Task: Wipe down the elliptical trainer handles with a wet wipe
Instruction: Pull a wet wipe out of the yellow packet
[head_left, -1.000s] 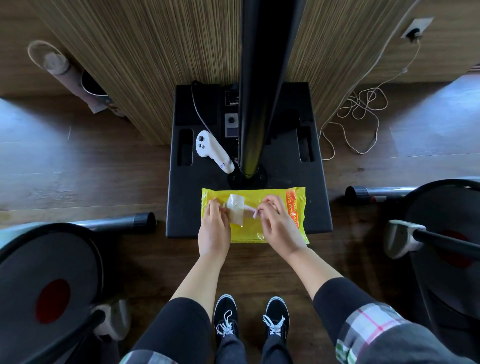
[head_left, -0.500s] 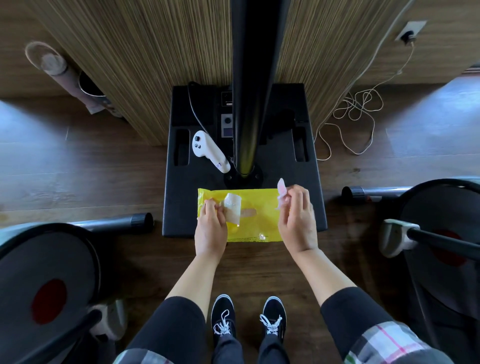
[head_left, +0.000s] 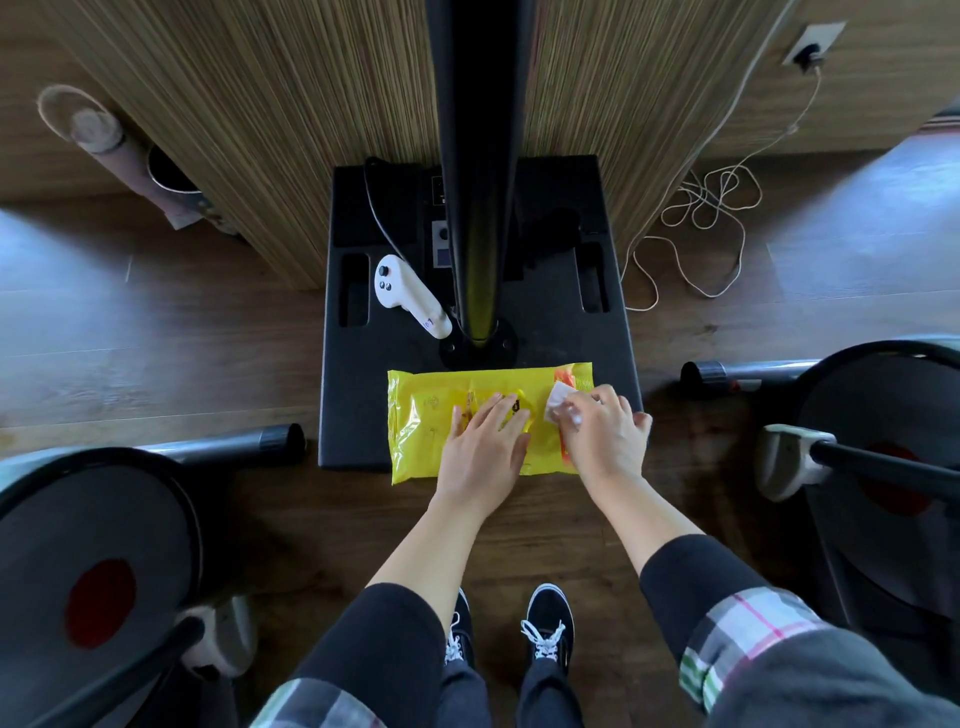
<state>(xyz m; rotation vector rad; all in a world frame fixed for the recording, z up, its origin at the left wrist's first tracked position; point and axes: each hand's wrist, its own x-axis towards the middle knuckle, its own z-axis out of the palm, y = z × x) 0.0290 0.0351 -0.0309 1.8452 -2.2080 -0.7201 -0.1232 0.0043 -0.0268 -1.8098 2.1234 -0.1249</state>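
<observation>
A yellow wet-wipe pack (head_left: 431, 415) lies flat on the front of a black base plate (head_left: 353, 405). My left hand (head_left: 485, 447) presses palm down on the pack's middle, fingers spread over the flap area. My right hand (head_left: 602, 436) rests on the pack's right end and pinches a small white wipe (head_left: 558, 402) between thumb and fingers. Elliptical parts stand at both sides: a black disc housing (head_left: 93, 561) with a grey bar at left, another housing (head_left: 893, 467) with a crank arm at right. No handles are in view.
A black pole (head_left: 480, 171) rises from the base plate just behind the pack. A white hand controller (head_left: 410, 296) lies on the plate at left. A loose white cable (head_left: 701, 228) coils on the wood floor at right. My shoes (head_left: 511, 634) stand below.
My left hand has moved right from the open flap and now lies flat on the pack's middle. My right hand has come back down with the wipe onto the pack's right end.
</observation>
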